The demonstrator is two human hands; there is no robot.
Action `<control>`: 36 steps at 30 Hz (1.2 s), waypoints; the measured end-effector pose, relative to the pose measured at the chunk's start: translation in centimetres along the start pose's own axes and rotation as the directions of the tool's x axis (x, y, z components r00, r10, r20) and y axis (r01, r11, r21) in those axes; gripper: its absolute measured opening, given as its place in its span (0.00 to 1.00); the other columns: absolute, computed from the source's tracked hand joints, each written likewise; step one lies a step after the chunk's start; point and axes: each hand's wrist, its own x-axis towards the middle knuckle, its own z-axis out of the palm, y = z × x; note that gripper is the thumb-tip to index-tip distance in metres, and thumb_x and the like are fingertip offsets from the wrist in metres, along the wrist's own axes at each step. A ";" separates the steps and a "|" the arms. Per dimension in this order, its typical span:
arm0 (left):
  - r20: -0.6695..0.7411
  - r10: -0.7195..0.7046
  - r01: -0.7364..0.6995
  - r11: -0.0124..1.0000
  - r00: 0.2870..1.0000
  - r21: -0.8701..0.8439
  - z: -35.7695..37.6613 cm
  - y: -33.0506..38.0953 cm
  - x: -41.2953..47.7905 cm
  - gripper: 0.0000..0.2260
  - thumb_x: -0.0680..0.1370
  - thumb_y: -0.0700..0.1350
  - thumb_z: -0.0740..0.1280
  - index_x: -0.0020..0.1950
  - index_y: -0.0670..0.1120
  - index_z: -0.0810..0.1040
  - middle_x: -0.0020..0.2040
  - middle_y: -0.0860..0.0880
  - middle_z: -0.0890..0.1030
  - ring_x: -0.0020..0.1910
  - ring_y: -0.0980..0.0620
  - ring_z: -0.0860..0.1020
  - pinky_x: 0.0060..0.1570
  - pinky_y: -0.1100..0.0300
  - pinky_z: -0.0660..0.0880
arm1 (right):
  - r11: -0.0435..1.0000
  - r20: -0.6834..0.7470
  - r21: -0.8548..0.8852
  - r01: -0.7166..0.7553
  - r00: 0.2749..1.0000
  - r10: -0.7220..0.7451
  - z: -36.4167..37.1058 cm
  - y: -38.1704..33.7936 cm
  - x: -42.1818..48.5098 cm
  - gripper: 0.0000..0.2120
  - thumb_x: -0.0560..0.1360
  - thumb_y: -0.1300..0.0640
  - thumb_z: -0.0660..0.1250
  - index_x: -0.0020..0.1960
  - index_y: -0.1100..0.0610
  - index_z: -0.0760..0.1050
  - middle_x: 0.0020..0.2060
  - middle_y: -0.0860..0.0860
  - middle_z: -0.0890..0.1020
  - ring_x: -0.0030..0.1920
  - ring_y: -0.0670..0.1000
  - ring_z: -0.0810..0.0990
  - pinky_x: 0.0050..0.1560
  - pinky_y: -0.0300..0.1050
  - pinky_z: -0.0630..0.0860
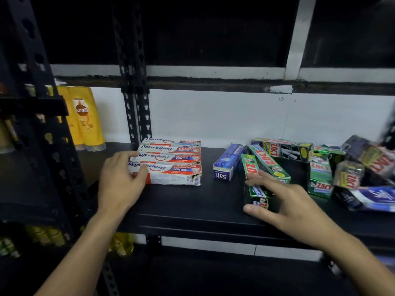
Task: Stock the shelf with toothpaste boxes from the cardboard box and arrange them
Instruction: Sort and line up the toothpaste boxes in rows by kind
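On the black shelf (192, 199), mid level, head view: matte dark board, front lip catching a little light. Four red-and-white Pepsodent boxes (171, 161) lie flat at the left, side by side, long sides parallel to the front edge and touching each other. The front box has a torn right corner.

Left hand (119, 180): rests on the left ends of the Pepsodent boxes. Fingers lightly bent against the ends, thumb laid across the top of the front box. Nothing lifted.

Right hand (284, 201): fingers spread and curved over a green Zact box (254, 189), which lies on the board with one end pointing at the front edge. Thumb at the box's near end, index tip on its top face, so the box is held between them. A second green Zact box lies just beside it, angled.

Blue Safi box (226, 165): flat on the board between the two groups, apart from the Pepsodent boxes and just left of the green ones.

Loose heap of boxes (342, 163) at the right: green, black and blue, tilted and overlapping; partly blurred.

Surroundings: black perforated upright (136, 103) behind the Pepsodent boxes. White wall (213, 116) behind the shelf; above it a dark window with a white frame (299, 39). Yellow Sunsilk bottles (85, 118) stand upright in the neighbouring bay to the left. More yellow bottles (121, 244) show dimly on a lower level.
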 end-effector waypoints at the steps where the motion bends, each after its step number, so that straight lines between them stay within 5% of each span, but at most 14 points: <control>1: -0.012 0.056 -0.056 0.998 0.998 0.023 0.2 1.1 -0.6 0.14 0.76 0.48 0.68 0.59 0.46 0.78 0.57 0.47 0.80 0.57 0.45 0.75 0.57 0.49 0.72 | 1.000 -0.045 -0.023 -0.007 0.999 0.006 0.0 0.4 -0.3 0.23 0.70 0.32 0.67 0.62 0.40 0.74 0.66 0.36 0.75 0.72 0.34 0.62 0.67 0.41 0.69; 8: 0.224 0.488 -0.486 0.872 0.844 -0.068 5.6 11.8 -4.6 0.17 0.74 0.48 0.64 0.62 0.48 0.77 0.61 0.51 0.79 0.60 0.49 0.75 0.61 0.53 0.71 | 0.996 -0.270 -0.060 -0.061 0.962 0.043 0.5 3.1 -2.9 0.20 0.73 0.51 0.72 0.64 0.54 0.79 0.64 0.48 0.79 0.70 0.43 0.71 0.68 0.43 0.69; 17: 0.562 0.254 -0.399 0.904 0.787 0.150 11.3 16.8 -4.2 0.27 0.81 0.54 0.60 0.78 0.48 0.59 0.80 0.49 0.55 0.79 0.43 0.51 0.76 0.49 0.53 | 0.982 -0.346 -0.116 -0.146 0.933 0.098 -1.5 5.4 -5.9 0.21 0.71 0.58 0.76 0.62 0.60 0.80 0.62 0.52 0.80 0.65 0.52 0.77 0.64 0.46 0.71; 23: 0.442 0.231 -0.294 0.953 0.866 0.078 10.6 16.5 -4.6 0.17 0.81 0.49 0.64 0.70 0.50 0.73 0.66 0.51 0.77 0.65 0.47 0.68 0.63 0.52 0.69 | 0.979 -0.357 -0.092 -0.183 0.924 0.139 -1.5 5.0 -5.9 0.20 0.72 0.58 0.75 0.63 0.60 0.79 0.63 0.53 0.79 0.64 0.54 0.78 0.62 0.56 0.76; 29: 0.321 0.317 -0.324 0.946 0.892 -0.033 6.9 15.2 -7.9 0.15 0.80 0.46 0.66 0.66 0.53 0.79 0.56 0.52 0.83 0.57 0.49 0.73 0.52 0.59 0.70 | 0.972 -0.351 -0.103 -0.212 0.922 0.164 -1.3 4.7 -6.2 0.21 0.74 0.55 0.73 0.65 0.58 0.78 0.65 0.52 0.78 0.67 0.53 0.76 0.63 0.55 0.76; 33: 0.306 0.335 -0.332 0.941 0.891 -0.065 3.4 14.4 -10.3 0.14 0.80 0.46 0.66 0.65 0.56 0.80 0.62 0.58 0.81 0.58 0.53 0.73 0.54 0.65 0.67 | 0.911 -0.317 -0.402 -0.094 0.947 -0.042 -1.7 4.0 -6.4 0.18 0.77 0.53 0.68 0.64 0.58 0.78 0.65 0.55 0.78 0.70 0.59 0.71 0.67 0.60 0.69; 36: 0.299 0.301 -0.278 0.953 0.905 -0.118 0.8 13.9 -11.7 0.14 0.80 0.48 0.63 0.64 0.59 0.80 0.63 0.59 0.80 0.56 0.56 0.74 0.56 0.66 0.68 | 0.885 -0.282 -0.465 0.022 0.944 -0.171 -1.8 2.7 -6.0 0.17 0.78 0.50 0.65 0.63 0.56 0.78 0.65 0.53 0.78 0.70 0.58 0.71 0.68 0.60 0.66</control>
